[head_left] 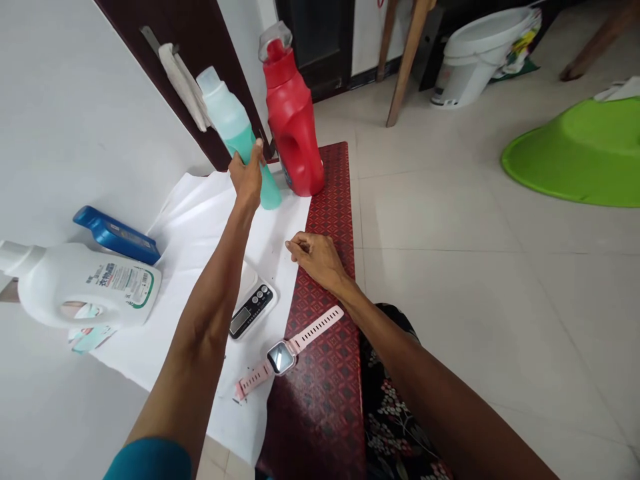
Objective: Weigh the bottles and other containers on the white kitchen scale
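Note:
My left hand [247, 179] is wrapped round a clear bottle of green liquid [245, 140], which has a pale cap and leans to the upper left. Its base is at the white sheet near the far end of the table. Close to the table edge, my right hand [317, 259] has its fingers curled in, and nothing shows in them. Just beyond the green bottle stands a red detergent jug [295, 127] with a clear cap. Partly behind my left forearm lies a white digital kitchen scale [254, 310]. A smartwatch with a pink strap [281, 358] lies nearer me.
A white detergent jug [90, 283] and a blue bottle [120, 235] are by the wall at left. White paper [200, 207] covers part of the red patterned table [320, 380]. On the tiled floor are a white bucket [470, 60] and a green plastic object [575, 153].

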A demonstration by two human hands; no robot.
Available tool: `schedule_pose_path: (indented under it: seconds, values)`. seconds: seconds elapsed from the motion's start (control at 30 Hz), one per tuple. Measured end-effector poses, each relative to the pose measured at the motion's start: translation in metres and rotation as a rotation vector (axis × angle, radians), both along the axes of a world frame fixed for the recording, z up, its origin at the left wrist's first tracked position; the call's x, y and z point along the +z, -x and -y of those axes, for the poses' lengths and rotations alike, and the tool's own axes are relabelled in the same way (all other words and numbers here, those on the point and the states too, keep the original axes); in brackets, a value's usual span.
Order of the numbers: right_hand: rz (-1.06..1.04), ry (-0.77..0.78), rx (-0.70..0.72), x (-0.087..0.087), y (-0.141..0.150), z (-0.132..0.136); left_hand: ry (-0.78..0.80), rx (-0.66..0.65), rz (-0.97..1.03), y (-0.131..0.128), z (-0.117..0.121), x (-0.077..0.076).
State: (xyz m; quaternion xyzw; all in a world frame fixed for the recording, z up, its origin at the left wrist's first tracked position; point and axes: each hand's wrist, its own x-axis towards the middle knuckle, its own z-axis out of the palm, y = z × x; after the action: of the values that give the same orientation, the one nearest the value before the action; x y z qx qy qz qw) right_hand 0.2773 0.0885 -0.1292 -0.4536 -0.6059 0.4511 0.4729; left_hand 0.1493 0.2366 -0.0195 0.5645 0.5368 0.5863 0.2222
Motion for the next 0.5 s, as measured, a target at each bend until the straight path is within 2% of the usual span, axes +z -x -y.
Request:
schedule_pose_path:
  seconds: [0.07,0.13,0.27,0.4,0.5]
  values:
    - [-0.005,0.009,0.001,0.0,0.0,0.0,0.032,0.042,0.097,0.001,0.006,0.005]
    - [-0.001,0.02,0.0,0.001,0.0,0.0,0.042,0.151,0.158,0.007,0.016,0.011]
    - [0.021,0.027,0.0,0.003,-0.001,0.001,-0.006,0.297,0.228,0.028,0.039,0.016]
    - [0.024,0.032,-0.002,0.004,-0.001,0.001,-0.041,0.356,0.151,0.05,0.057,0.018]
    - [0.019,0.032,-0.013,0.002,0.001,0.0,-0.127,0.347,0.136,0.063,0.073,0.022]
